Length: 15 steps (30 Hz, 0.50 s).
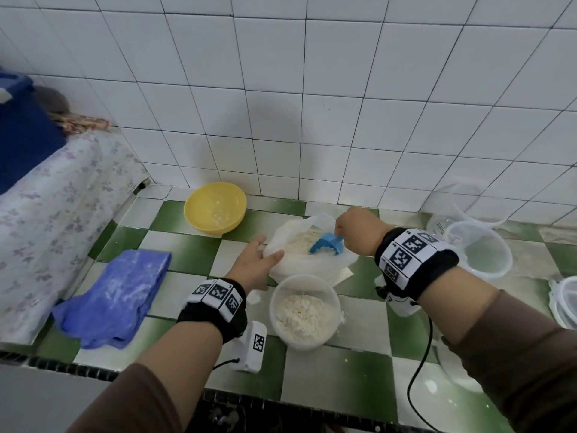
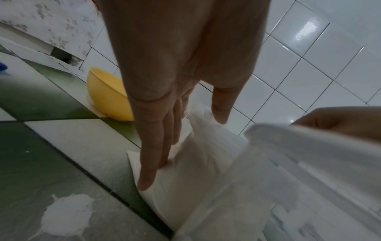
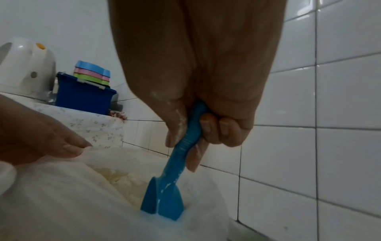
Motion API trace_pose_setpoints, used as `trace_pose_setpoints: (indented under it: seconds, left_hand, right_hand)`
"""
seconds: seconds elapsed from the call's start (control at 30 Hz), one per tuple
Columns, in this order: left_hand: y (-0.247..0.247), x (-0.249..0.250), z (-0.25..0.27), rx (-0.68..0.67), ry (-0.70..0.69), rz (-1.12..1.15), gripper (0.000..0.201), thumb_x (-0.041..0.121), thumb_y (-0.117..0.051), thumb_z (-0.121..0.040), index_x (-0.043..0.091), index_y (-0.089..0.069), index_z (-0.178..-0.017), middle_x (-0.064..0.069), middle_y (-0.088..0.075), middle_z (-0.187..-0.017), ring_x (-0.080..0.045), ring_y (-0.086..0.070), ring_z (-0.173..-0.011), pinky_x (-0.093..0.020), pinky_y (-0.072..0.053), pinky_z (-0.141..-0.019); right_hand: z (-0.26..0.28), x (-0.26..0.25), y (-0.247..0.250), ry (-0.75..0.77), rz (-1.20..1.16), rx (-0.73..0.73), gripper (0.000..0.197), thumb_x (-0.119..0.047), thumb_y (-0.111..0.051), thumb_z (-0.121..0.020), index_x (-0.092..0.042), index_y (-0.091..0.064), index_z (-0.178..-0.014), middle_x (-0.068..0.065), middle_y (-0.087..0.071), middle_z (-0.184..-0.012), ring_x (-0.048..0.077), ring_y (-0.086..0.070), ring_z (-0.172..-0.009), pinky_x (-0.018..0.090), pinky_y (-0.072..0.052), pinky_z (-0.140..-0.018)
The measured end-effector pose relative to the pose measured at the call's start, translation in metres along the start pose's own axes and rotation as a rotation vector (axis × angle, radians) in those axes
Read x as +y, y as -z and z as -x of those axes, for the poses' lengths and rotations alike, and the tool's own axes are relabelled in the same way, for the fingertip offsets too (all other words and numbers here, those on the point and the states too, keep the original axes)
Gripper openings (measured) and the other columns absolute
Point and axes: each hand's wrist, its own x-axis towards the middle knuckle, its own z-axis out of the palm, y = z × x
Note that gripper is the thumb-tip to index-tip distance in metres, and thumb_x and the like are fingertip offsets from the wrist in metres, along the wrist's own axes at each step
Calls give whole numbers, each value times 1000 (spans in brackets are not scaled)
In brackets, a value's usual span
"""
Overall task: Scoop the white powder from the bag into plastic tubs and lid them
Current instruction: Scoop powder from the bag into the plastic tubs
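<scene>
An open white plastic bag point(image 1: 307, 270) of white powder point(image 1: 299, 240) sits mid-counter. My right hand point(image 1: 356, 226) grips the handle of a blue scoop point(image 1: 326, 243), whose bowl is sunk in the powder inside the bag. The right wrist view shows the fingers curled round the scoop point(image 3: 163, 200) handle. My left hand point(image 1: 256, 260) lies with straight fingers against the bag's left side, thumb by its rim; the left wrist view shows the fingers point(image 2: 156, 146) flat on the bag point(image 2: 195, 171). A round clear tub point(image 1: 304, 310), partly filled with powder, stands just in front of the bag.
A yellow bowl point(image 1: 215, 207) stands behind the bag by the tiled wall. A blue cloth point(image 1: 115, 295) lies at the left. Empty clear tubs point(image 1: 477, 248) stand at the right, with lids point(image 1: 565, 301) at the far right edge. Spilled powder dusts the checked counter.
</scene>
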Motion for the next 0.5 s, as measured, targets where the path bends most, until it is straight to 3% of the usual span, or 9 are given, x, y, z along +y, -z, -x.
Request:
trace_pose_setpoints:
  seconds: [0.1, 0.27, 0.3, 0.4, 0.5]
  left_hand:
    - [1, -1, -1, -16, 2, 28, 64, 19, -59, -93, 21, -26, -147, -13, -49, -135, -38, -53, -118, -61, -48, -90]
    - [1, -3, -3, -31, -9, 63, 62, 14, -58, -93, 19, -27, -147, -11, -51, -123, -35, -57, -111, -41, -56, -65]
    - [1, -4, -3, -32, -13, 65, 62, 13, -58, -93, 19, -27, -147, -10, -51, -122, -35, -57, -110, -39, -56, -63]
    - [1, -4, -5, -40, -17, 71, 61, 13, -58, -94, 19, -28, -146, -10, -53, -121, -34, -58, -110, -37, -57, -64]
    - [0, -4, -4, -46, -24, 87, 59, 12, -58, -93, 18, -30, -145, -14, -52, -127, -35, -59, -110, -37, -58, -63]
  right_hand:
    - [-7, 4, -9, -65, -145, -29, 29, -6, -42, -91, 0, -67, -104, 13, -66, -110, 27, -61, -100, 36, -51, -88]
    - [-9, 6, -19, -153, -353, -55, 31, -5, -40, -94, 2, -67, -108, 16, -64, -115, 29, -60, -103, 35, -49, -90]
    - [-10, 5, -20, -163, -383, -64, 32, -4, -39, -94, 1, -67, -109, 16, -64, -116, 29, -60, -101, 34, -50, -86]
    - [-11, 6, -24, -192, -542, -47, 29, -4, -42, -95, 0, -68, -107, 16, -66, -111, 21, -56, -84, 24, -43, -62]
    - [-12, 5, -26, -231, -686, 2, 26, -12, -46, -96, 0, -68, -104, 19, -68, -105, 15, -50, -65, 19, -36, -56]
